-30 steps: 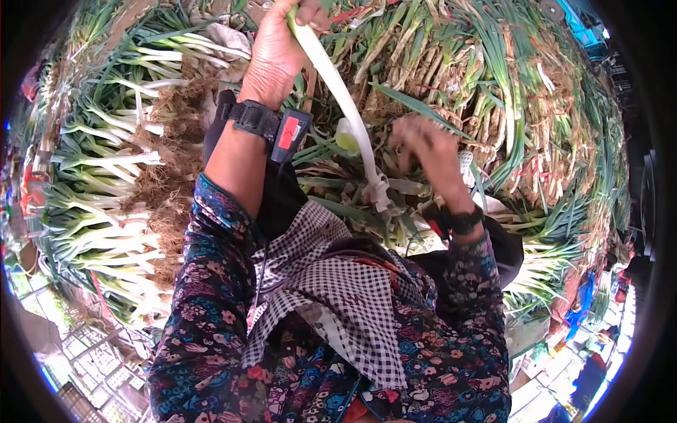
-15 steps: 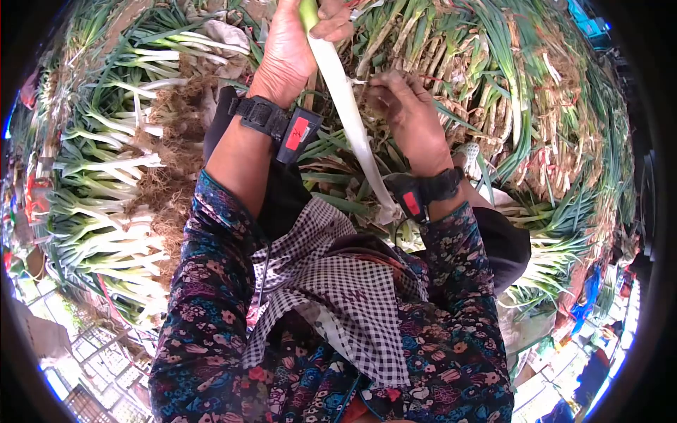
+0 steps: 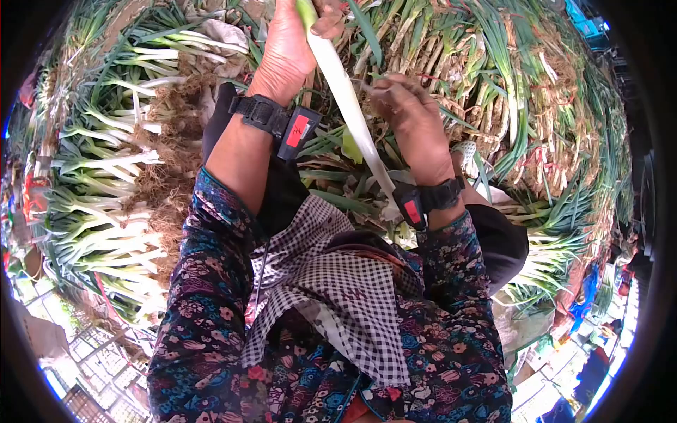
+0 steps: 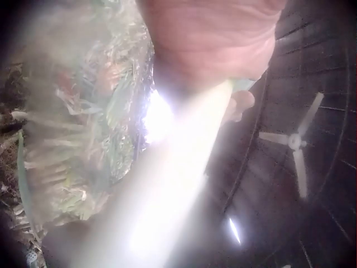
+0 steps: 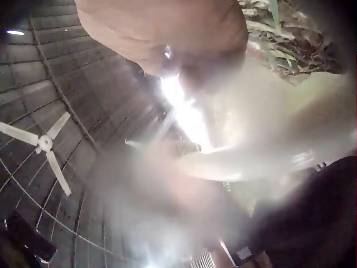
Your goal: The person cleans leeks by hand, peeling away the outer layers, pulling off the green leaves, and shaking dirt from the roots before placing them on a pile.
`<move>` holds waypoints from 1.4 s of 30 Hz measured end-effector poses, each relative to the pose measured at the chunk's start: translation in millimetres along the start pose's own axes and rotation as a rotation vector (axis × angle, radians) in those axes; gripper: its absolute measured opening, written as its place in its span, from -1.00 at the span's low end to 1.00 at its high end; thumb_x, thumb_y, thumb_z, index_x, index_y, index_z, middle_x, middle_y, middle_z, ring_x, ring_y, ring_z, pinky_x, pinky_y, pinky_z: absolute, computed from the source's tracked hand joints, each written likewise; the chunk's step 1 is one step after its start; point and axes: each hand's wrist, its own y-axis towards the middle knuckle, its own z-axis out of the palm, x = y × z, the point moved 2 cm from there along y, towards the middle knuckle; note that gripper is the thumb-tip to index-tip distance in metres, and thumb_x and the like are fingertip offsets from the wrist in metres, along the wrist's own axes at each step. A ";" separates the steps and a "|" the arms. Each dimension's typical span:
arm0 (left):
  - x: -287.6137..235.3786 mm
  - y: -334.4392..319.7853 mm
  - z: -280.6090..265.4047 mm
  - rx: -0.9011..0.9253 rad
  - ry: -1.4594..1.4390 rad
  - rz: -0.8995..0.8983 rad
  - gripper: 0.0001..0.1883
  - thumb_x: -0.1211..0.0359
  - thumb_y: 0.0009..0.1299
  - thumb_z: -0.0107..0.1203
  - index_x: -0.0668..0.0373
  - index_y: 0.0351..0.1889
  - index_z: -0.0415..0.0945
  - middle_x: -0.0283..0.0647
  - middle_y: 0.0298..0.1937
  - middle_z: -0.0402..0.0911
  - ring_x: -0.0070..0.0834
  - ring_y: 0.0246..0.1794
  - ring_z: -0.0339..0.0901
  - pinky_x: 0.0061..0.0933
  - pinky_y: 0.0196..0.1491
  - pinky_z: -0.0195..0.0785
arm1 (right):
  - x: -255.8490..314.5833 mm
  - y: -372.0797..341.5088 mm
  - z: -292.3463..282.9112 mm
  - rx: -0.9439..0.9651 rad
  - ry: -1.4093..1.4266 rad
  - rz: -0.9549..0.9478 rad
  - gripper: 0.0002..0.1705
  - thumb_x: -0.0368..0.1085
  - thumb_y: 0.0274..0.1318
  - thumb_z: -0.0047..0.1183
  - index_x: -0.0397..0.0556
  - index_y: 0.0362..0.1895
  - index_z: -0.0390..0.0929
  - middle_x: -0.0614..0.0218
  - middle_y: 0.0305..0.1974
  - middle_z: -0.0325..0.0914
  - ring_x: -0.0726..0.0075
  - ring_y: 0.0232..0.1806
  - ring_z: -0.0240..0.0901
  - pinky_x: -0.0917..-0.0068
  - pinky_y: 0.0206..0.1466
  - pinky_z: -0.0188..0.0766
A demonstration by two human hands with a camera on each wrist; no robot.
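Observation:
In the head view my left hand (image 3: 288, 56) grips a long leek (image 3: 345, 90) near its green upper part. The white shaft slants down to the right, its root end beside my right wrist. My right hand (image 3: 416, 123) is beside the middle of the shaft, fingers curled, pinching a thin pale strip of leek skin (image 3: 364, 86) at the shaft's side. A green leaf (image 3: 367, 32) stands above those fingertips. Up close, the leek (image 4: 173, 162) shows as a bright blurred shaft below the palm in the left wrist view.
Leeks with brown roots (image 3: 151, 162) lie in rows at the left. Untrimmed leeks (image 3: 451, 63) with dry leaves are heaped at the right and back. Loose green leaves (image 3: 338, 201) lie between my knees. Checked cloth (image 3: 338, 289) covers my lap.
My right hand has come from lower right up to the leek's shaft and pinches its skin. The left hand moved slightly right, still gripping the leek. The green leaf has swung upward.

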 end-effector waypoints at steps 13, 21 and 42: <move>6.8 2.4 0.2 0.012 0.186 0.113 -0.43 -0.17 0.39 -0.03 0.11 0.06 0.31 -0.36 -0.53 0.37 -0.62 -0.71 0.19 -0.62 -0.60 0.07 | -10.7 5.5 16.5 0.066 -1.134 -0.530 -0.85 -0.43 0.02 0.13 -0.19 -0.26 0.56 0.06 -0.44 0.56 0.19 -0.49 0.53 0.42 -0.40 0.42; 8.0 2.9 4.8 -0.075 0.227 0.105 -0.38 -0.17 0.41 -0.08 0.15 0.14 0.28 -0.37 -0.55 0.36 -0.63 -0.70 0.18 -0.62 -0.60 0.05 | -6.8 -1.4 28.2 0.059 -1.137 -0.616 -0.84 -0.40 0.00 0.16 -0.21 -0.31 0.53 0.20 -0.55 0.52 0.60 -0.57 0.38 0.52 -0.48 0.35; -27.2 -1.8 3.1 -0.087 0.119 0.119 -0.42 -0.28 0.29 -0.01 0.07 -0.22 0.32 -0.45 -0.58 0.24 -0.74 -0.69 0.14 -0.74 -0.68 0.01 | -17.4 -44.7 -64.1 -0.091 -1.050 0.023 -0.79 -0.23 0.22 -0.07 -0.13 -0.28 0.38 0.20 -0.41 0.37 0.29 -0.29 0.38 0.27 -0.25 0.37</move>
